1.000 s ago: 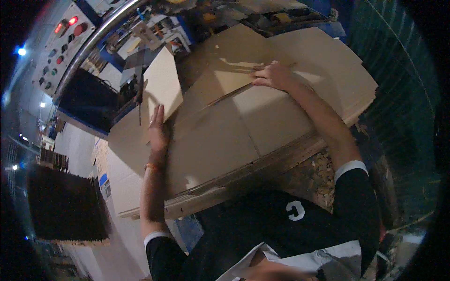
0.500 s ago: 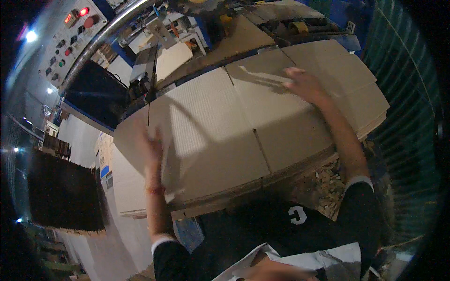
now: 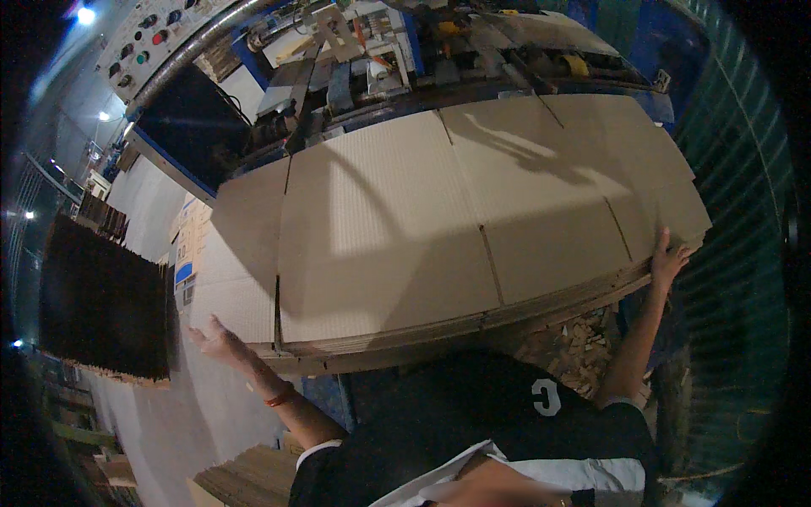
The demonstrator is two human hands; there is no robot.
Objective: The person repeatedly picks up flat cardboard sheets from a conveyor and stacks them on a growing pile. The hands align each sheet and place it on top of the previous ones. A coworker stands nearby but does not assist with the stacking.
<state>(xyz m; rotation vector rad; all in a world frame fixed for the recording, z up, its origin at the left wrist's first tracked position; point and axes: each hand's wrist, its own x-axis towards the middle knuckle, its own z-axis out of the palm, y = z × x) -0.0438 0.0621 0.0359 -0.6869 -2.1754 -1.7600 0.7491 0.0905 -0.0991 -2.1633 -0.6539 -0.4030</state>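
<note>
A stack of flat brown cardboard box blanks (image 3: 397, 253) with slots and crease lines lies across the middle, against the machine's front edge. My left hand (image 3: 226, 346) is at the stack's near left corner, fingers spread, with nothing in them. At the right end, my right hand (image 3: 669, 260) touches the near right corner of the stack, its fingers apart along the edge. Whether any fingertips reach under the top blank is hidden. Shadows of an arm and hand fall over the top blank.
Beyond the stack stands a blue machine (image 3: 384, 97) with belts and metal guides. A control panel (image 3: 148, 42) is at upper left. Dark stacked cardboard (image 3: 106, 296) stands at left, another cardboard pile (image 3: 249, 477) at lower left. Cardboard scraps (image 3: 579, 342) lie below the stack; a green curtain (image 3: 743, 211) hangs right.
Both hands have moved from above the top blank out and nearer to me, to the stack's near corners. The brown sheet on the machine bed is gone from there, baring belts.
</note>
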